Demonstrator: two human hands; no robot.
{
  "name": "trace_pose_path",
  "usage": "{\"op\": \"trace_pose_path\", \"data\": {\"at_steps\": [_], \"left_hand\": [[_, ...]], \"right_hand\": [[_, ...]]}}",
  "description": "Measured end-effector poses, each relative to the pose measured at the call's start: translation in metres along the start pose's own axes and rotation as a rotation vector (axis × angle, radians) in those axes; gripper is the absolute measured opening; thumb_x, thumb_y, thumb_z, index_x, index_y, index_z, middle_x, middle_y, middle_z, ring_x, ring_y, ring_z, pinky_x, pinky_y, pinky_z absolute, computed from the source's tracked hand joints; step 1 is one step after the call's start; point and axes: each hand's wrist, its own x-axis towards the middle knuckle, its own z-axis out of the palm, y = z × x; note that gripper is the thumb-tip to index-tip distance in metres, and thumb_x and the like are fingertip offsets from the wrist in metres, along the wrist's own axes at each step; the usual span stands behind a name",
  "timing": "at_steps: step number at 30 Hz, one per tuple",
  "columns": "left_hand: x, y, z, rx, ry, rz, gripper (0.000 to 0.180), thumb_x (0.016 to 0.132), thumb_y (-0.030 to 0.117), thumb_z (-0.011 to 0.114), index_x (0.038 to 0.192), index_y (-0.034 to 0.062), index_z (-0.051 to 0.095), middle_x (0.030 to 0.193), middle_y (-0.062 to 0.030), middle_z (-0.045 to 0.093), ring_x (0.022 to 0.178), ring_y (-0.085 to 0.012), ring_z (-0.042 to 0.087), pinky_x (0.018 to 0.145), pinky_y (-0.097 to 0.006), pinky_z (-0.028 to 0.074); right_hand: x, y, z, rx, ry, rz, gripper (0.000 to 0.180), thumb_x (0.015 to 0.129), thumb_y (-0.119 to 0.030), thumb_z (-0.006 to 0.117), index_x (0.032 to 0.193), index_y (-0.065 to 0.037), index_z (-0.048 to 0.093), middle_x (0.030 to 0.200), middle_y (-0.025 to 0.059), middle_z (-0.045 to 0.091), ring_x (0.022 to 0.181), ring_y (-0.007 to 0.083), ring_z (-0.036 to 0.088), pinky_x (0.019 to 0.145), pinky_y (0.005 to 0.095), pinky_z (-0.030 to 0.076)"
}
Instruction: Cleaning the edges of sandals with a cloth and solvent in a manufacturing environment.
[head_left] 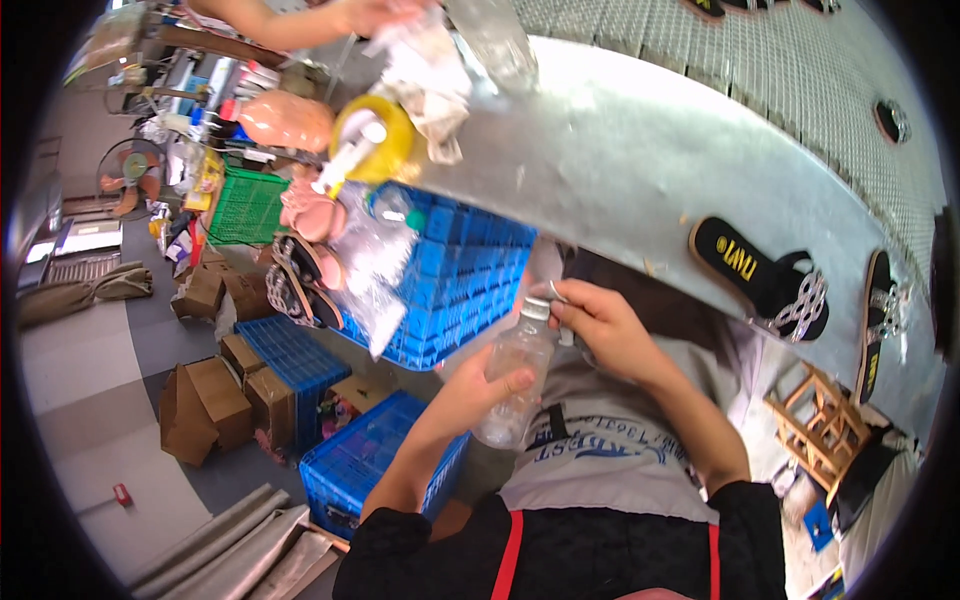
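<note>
My left hand (478, 388) grips a clear plastic bottle (515, 375) around its body, held tilted over my lap. My right hand (590, 318) is closed at the bottle's neck, fingers around its small cap (538, 308). Both forearms come up from the lower edge, in black sleeves pushed back. A grey shirt with blue print lies under the bottle.
A blue plastic crate (465, 280) holds sandals and clear bags. A metal table (650, 150) carries a black sandal (765, 272) with a chain strap, a yellow tape roll (375, 135) and crumpled plastic. Another person's arm (290, 20) reaches in at the top. Cardboard boxes (215, 400) and a blue crate (365, 465) stand on the floor.
</note>
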Motion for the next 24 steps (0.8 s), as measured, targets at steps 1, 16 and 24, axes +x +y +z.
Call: {"op": "trace_pose_path", "data": {"at_steps": [1,16,24], "left_hand": [[0.005,0.003,-0.003,0.009,0.006,0.042,0.062,0.095,0.035,0.081,0.140,0.0011,0.055,0.119,-0.0082,0.069,0.101,-0.0187,0.070,0.088,-0.036,0.058],[0.151,0.120,0.061,0.161,0.074,1.114,0.089,0.081,0.020,0.093,0.152,0.0027,0.042,0.141,-0.0085,0.058,0.132,-0.0201,0.055,0.112,-0.039,0.043],[0.148,0.096,0.077,0.268,0.274,1.289,0.083,0.085,0.014,0.086,0.153,0.0011,0.039,0.140,-0.0129,0.057,0.130,-0.0243,0.056,0.113,-0.041,0.044]], "right_hand": [[0.002,-0.006,-0.002,-0.042,0.004,-0.031,0.030,0.106,-0.005,0.056,0.134,0.000,0.068,0.109,0.0060,0.070,0.096,0.0128,0.062,0.091,0.0288,0.051],[-0.099,-0.084,-0.074,-0.216,0.579,-0.575,0.031,0.109,-0.010,0.056,0.135,0.001,0.067,0.098,0.0043,0.065,0.088,0.0087,0.056,0.077,0.0215,0.043],[-0.233,-0.029,-0.133,-0.268,1.136,-0.563,0.031,0.109,-0.015,0.057,0.132,0.004,0.066,0.094,0.0062,0.062,0.088,0.0113,0.054,0.084,0.0255,0.043]]}}
